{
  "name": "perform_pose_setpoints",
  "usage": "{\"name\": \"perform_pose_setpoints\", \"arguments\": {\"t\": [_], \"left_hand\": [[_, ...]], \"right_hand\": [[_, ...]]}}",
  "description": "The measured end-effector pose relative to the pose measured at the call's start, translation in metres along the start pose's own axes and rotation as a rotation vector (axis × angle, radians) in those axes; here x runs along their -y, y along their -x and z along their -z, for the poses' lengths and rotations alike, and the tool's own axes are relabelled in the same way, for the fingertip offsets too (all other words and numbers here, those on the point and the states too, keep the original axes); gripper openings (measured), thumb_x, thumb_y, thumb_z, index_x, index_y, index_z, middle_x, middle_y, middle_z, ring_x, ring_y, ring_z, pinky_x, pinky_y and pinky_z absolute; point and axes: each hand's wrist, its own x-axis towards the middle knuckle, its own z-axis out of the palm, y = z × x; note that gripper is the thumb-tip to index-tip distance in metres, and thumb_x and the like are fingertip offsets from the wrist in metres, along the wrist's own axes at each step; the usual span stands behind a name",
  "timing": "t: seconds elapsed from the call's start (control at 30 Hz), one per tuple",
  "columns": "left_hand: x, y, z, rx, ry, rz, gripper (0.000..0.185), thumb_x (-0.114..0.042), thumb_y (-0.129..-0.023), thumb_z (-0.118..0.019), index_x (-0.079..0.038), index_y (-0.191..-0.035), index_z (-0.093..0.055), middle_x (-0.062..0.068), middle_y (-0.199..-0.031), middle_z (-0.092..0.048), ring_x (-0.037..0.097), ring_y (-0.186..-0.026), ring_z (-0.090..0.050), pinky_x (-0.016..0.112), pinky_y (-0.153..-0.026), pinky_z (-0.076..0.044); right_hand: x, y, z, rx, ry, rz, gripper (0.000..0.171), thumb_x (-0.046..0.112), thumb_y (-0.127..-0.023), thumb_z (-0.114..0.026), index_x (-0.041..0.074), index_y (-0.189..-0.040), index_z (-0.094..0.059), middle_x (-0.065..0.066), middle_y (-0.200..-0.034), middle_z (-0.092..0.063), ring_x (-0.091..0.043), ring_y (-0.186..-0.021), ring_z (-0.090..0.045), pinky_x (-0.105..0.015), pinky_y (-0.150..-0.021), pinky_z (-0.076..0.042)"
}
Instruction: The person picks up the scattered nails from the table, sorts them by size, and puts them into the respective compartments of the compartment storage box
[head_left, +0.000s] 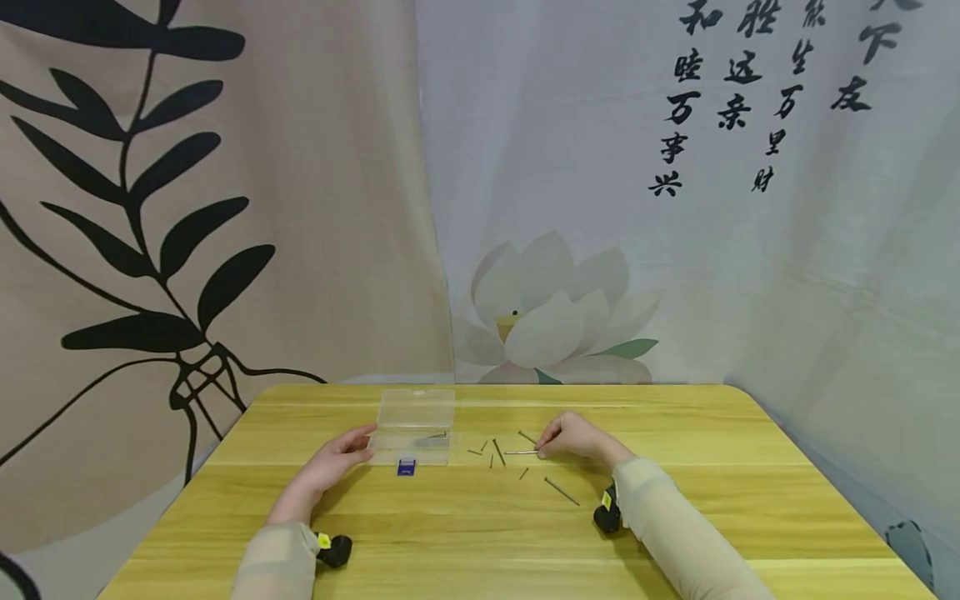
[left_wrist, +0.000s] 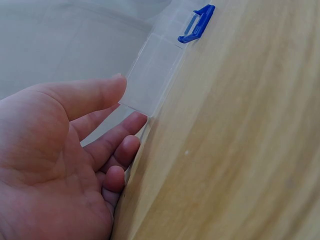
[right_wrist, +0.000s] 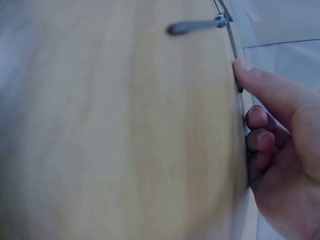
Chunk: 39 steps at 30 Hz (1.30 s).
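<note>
A clear plastic box (head_left: 386, 457) with a blue latch (head_left: 406, 467) stands on the table with its lid (head_left: 416, 408) raised. Beside the box's left end is my left hand (head_left: 341, 457), its relaxed thumb and fingertips touching that end; in the left wrist view the thumb lies at the box's corner. My right hand (head_left: 576, 437) pinches one end of a long nail (head_left: 519, 452), whose shaft points left toward the box. Several nails lie around it, among them a long nail (head_left: 498, 452) and a nearer long nail (head_left: 562, 491). Inside the box a nail (head_left: 437, 436) shows.
The wooden table (head_left: 450, 533) runs back to a hanging cloth (head_left: 555, 167) printed with a plant, a flower and writing. Small nails lie between the box and my right hand, including a short nail (head_left: 524, 473) nearer the front.
</note>
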Motion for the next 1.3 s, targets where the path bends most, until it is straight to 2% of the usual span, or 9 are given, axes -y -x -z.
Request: {"name": "perform_pose_setpoints", "arguments": {"t": [0.2,0.43,0.6,1.07,1.3], "left_hand": [[-0.0015,0.001,0.001,0.019,0.008,-0.002,0.053,-0.017,-0.099,-0.057,-0.004,-0.147,-0.041,0.029,-0.145,-0.038,0.046,-0.133,-0.034,0.059,-0.106,-0.029],[-0.0042,0.0027,0.0009,0.029,0.035,0.002,0.052,-0.014,-0.099,-0.056,-0.003,-0.147,-0.04,0.03,-0.145,-0.037,0.046,-0.134,-0.032,0.059,-0.107,-0.028],[-0.0044,0.003,0.0005,0.021,0.038,0.008,0.052,-0.014,-0.098,-0.057,-0.003,-0.147,-0.041,0.03,-0.145,-0.038,0.046,-0.134,-0.033,0.059,-0.107,-0.028],[0.0004,-0.0005,0.0009,0.005,0.052,0.014,0.051,-0.013,-0.098,-0.058,-0.004,-0.146,-0.042,0.029,-0.143,-0.04,0.045,-0.132,-0.035,0.059,-0.107,-0.028],[-0.0006,0.0002,0.0003,0.003,0.035,0.02,0.052,-0.017,-0.098,-0.058,-0.007,-0.147,-0.042,0.028,-0.145,-0.04,0.044,-0.133,-0.036,0.059,-0.106,-0.029]], "right_hand": [[0.005,0.0031,0.0001,-0.008,0.005,0.016,0.009,0.005,-0.081,-0.077,-0.001,-0.088,-0.075,-0.007,-0.084,-0.072,-0.013,-0.077,-0.063,-0.029,-0.074,-0.051],[0.0009,0.0,0.0012,0.008,0.026,-0.01,0.006,0.011,-0.081,-0.078,0.007,-0.086,-0.077,0.001,-0.084,-0.071,-0.012,-0.081,-0.062,-0.029,-0.077,-0.05],[0.0018,0.0001,0.001,0.019,0.032,-0.014,0.005,0.01,-0.083,-0.076,0.008,-0.086,-0.077,0.002,-0.084,-0.071,-0.012,-0.08,-0.062,-0.03,-0.077,-0.05],[0.0052,0.0014,0.0038,0.05,0.011,0.004,0.004,0.009,-0.084,-0.072,0.006,-0.086,-0.075,0.001,-0.083,-0.07,-0.011,-0.076,-0.057,-0.029,-0.073,-0.047],[0.0064,-0.0004,0.0078,0.049,0.007,0.008,0.008,0.01,-0.084,-0.07,0.004,-0.087,-0.074,-0.001,-0.081,-0.069,-0.011,-0.069,-0.05,-0.026,-0.064,-0.043]]}}
